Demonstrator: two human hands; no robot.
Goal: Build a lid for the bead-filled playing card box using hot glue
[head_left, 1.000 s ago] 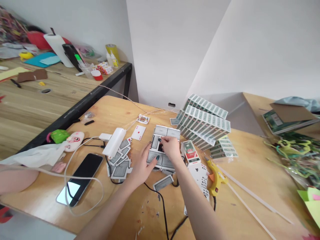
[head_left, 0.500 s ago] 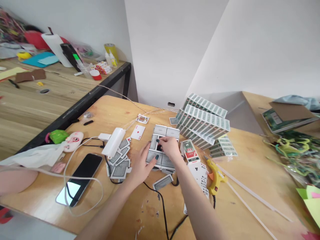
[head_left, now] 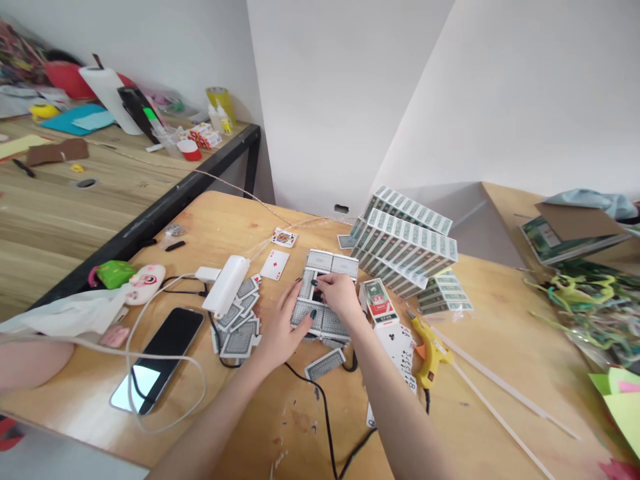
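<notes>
A grey-backed structure of playing cards (head_left: pixel 334 321) lies on the wooden table, with a dark opening in its middle. Spread along its left and near side is my left hand (head_left: pixel 284 328), thumb and fingers apart, touching the cards. My right hand (head_left: pixel 338 293) reaches over the structure's right side, its fingers pinched at the opening; what they hold, if anything, is hidden. Loose cards (head_left: pixel 240 338) are heaped to the left, and one card (head_left: pixel 325 365) lies just in front.
Stacked card boxes (head_left: pixel 410 243) stand behind right. An open card box (head_left: pixel 379 303), face-up cards (head_left: pixel 395 347) and a yellow glue gun (head_left: pixel 431 353) lie to the right. A phone (head_left: pixel 157 360), white power strip (head_left: pixel 227 287) and cables are at left; a black cable (head_left: pixel 326 407) runs in front.
</notes>
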